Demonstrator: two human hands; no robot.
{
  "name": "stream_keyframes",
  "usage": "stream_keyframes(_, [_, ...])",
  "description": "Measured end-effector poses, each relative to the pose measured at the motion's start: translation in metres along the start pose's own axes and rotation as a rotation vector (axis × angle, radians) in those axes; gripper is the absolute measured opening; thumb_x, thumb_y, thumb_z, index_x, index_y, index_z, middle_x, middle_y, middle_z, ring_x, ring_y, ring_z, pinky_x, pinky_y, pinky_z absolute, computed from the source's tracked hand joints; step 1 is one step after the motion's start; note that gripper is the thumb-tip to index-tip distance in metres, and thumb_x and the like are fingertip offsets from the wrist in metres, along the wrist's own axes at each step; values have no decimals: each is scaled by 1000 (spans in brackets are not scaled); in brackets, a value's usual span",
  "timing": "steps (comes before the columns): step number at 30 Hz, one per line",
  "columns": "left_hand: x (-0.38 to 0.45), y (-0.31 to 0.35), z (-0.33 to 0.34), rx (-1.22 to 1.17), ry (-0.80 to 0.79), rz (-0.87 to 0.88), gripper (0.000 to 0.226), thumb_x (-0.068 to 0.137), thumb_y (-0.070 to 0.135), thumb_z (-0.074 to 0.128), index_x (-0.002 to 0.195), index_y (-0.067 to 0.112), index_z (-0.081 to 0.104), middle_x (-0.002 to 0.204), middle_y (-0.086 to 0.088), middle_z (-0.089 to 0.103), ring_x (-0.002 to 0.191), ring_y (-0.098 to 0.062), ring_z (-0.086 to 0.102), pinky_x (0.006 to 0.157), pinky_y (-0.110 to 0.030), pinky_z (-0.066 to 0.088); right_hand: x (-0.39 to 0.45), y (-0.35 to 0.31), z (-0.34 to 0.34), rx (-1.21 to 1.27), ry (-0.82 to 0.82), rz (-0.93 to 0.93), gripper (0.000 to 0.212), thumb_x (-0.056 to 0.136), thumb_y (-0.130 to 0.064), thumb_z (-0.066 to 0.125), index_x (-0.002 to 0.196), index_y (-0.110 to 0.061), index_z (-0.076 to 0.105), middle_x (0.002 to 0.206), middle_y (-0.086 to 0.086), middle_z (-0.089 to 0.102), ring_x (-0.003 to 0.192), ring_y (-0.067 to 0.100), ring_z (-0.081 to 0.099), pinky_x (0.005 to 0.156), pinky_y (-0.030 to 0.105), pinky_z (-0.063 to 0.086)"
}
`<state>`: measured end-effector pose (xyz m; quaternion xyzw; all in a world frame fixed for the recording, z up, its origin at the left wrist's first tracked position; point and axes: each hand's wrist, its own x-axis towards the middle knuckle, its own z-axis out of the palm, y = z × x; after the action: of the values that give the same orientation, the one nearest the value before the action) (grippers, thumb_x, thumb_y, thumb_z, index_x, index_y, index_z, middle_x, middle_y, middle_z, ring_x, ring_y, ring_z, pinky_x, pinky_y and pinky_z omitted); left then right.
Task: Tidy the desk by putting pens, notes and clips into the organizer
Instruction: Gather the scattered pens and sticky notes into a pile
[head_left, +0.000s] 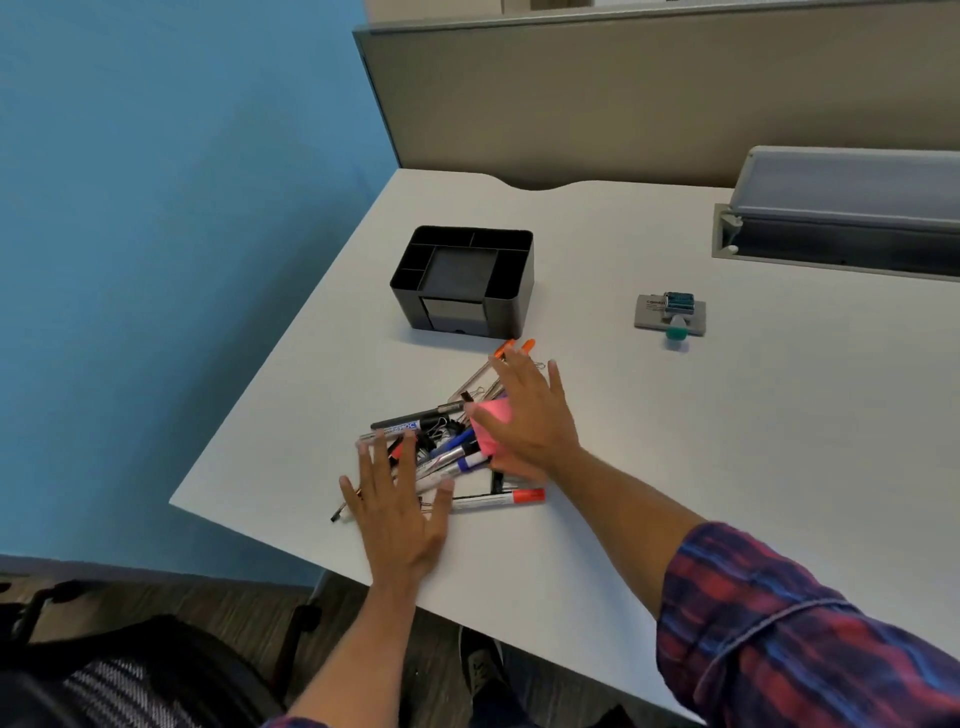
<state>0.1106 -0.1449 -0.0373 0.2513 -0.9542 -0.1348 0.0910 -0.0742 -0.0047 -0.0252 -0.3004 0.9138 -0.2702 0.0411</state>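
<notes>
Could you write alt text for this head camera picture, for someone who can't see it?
Two open hands, left hand and right hand, spread over a pile of pens and pink notes on a white desk; the black organizer stands behind.

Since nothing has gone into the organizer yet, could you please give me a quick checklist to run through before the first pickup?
1. Organizer upright, compartments empty and open on top: ok.
2. Path from pile to organizer free: ok.
3. Left hand open, flat on the pile's near edge, no grip: ok.
4. Right hand open over the pink notes, no grip: ok.
5. Items separated for picking: not ok, pens, clips and notes overlap.
6. Clip count: cannot tell.
</notes>
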Motion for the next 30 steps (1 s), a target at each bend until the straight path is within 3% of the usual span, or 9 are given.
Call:
stream_keyframes(6, [-14, 17, 11, 104, -69, 70, 88, 87, 81, 32, 160, 37, 12, 169, -2, -4, 155, -30, -9, 120, -64, -2, 41, 8, -9, -143, -278, -1, 81, 94, -75, 20, 159, -27, 15, 167, 5, 2, 154, 25, -4, 123, 53, 0])
stream_keyframes(14, [-5, -9, 11, 165, -69, 31, 70, 95, 71, 32, 158, 43, 17, 169, -3, 4, 156, -26, -7, 121, -62, -2, 34, -29, 24, -115, -357, -149, 75, 95, -74, 20, 158, -35, 9, 167, 0, -4, 153, 21, -10, 123, 51, -6])
stream_keyframes(18, [1, -22, 4, 149, -56, 27, 71, 94, 72, 29, 158, 43, 15, 169, -4, 3, 156, -27, -6, 120, -64, 2, 29, -30, 18, -61, -265, -179, 75, 95, -74, 23, 158, -37, 8, 167, -4, 3, 154, 18, -3, 123, 52, -4])
stream_keyframes(24, [14, -45, -13, 169, -17, -98, 107, 72, 97, 27, 160, 40, 4, 169, -9, -9, 154, -34, -15, 117, -62, -16, -12, 10, 5, -196, 24, -168, 68, 98, -68, 24, 156, -34, 23, 164, -2, 23, 152, 21, 18, 123, 50, 8])
stream_keyframes(27, [22, -56, -15, 147, -82, -193, 115, 64, 104, 19, 158, 43, -1, 168, -10, -11, 153, -37, -15, 117, -65, -14, -24, 20, 0, -205, -27, -52, 75, 92, -79, 18, 157, -42, 10, 166, -1, 13, 153, 25, 11, 121, 58, 8])
stream_keyframes(30, [30, -53, -13, 91, -94, -181, 111, 64, 104, 18, 157, 46, -2, 168, -11, -5, 154, -37, -4, 120, -65, 1, -29, 19, 3, -200, -133, -35, 86, 83, -89, 16, 154, -47, -9, 167, 2, 1, 154, 28, -1, 120, 60, -1])
